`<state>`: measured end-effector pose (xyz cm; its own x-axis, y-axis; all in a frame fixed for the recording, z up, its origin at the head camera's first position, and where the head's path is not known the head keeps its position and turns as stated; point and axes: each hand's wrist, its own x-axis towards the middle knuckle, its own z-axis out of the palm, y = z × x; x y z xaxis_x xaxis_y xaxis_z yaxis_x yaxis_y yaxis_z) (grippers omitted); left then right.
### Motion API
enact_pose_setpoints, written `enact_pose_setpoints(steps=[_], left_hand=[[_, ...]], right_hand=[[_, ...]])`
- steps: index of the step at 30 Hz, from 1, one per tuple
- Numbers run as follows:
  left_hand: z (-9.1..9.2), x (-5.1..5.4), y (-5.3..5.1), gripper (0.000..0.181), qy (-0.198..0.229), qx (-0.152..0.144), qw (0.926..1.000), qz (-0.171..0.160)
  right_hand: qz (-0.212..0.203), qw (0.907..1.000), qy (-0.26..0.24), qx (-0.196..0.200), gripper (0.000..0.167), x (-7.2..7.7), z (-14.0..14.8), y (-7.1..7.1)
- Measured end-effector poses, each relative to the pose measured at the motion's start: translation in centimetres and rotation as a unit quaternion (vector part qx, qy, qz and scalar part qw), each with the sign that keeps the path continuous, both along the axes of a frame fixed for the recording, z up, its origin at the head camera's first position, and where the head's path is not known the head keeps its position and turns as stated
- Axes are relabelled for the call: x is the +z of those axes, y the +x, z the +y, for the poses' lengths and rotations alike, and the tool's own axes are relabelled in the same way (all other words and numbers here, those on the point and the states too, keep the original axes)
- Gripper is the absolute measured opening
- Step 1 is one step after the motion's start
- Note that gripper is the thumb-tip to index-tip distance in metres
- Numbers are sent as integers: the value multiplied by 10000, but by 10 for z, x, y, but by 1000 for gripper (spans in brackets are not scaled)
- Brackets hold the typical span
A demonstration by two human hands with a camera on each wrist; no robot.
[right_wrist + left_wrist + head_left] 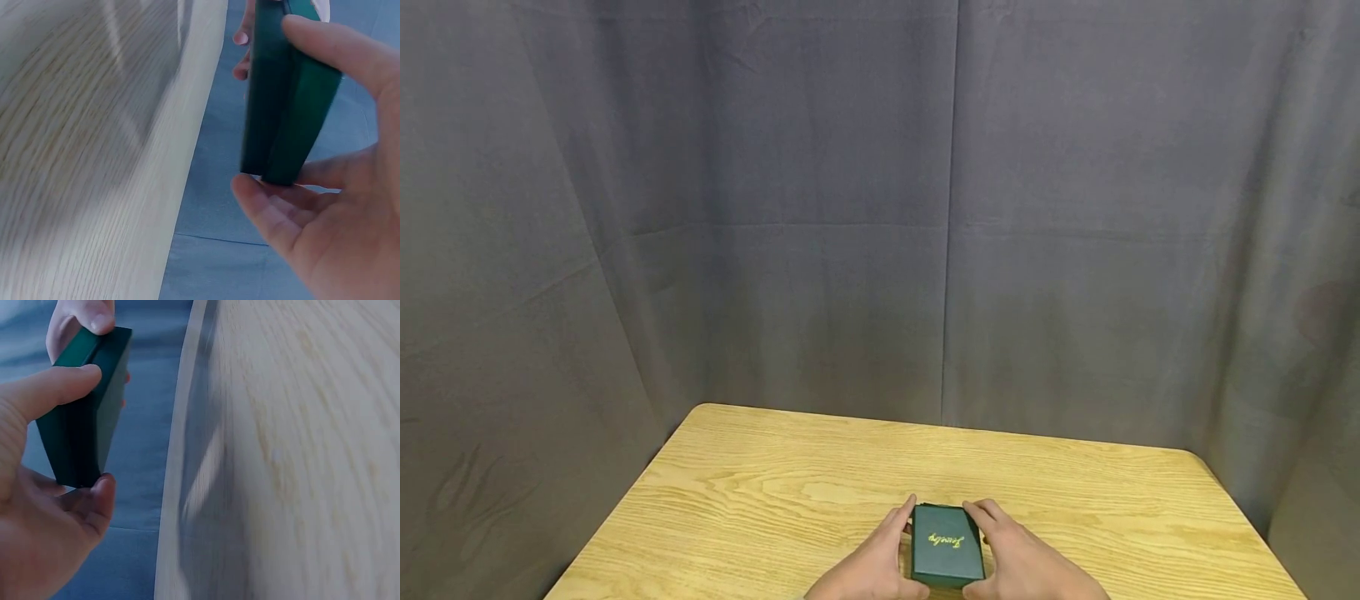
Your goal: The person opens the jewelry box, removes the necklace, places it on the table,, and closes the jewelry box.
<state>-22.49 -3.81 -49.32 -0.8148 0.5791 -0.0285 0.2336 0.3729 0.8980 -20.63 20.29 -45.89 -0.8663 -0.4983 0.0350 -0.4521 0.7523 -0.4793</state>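
A dark green jewelry box [946, 562] with gold script on top is held between both hands near the table's front. The script looks upside down from the head view. My left hand [874, 565] grips one side, thumb on the near face and fingers at the far end. On the opposite side, my right hand [1028, 562] holds it the same way. In the left wrist view, the box [111, 419] shows a seam between its two halves, with the left thumb close to it. The right wrist view shows the box [265, 119] from its other side, the seam visible there too.
A wooden table [760, 492] with light grain and rounded far corners lies under the hands. Grey curtains [820, 250] hang behind it and along both sides.
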Motion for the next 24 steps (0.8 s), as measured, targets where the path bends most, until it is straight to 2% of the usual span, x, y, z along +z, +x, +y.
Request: enact_pose_setpoints(steps=[5, 18, 24], left_hand=[[-1, -2, -2, 108, 191, 16, 9998, -20], [-1, -1, 2, 106, 141, 70, 9965, 821], [1, 1, 4, 105, 148, 133, 9953, 952]], right_hand=[[308, 9995, -31, 1, 90, 2, 0, 3], [509, 9987, -100, -14, 91, 7, 2, 5], [790, 9968, -117, -28, 91, 9, 1, 7]])
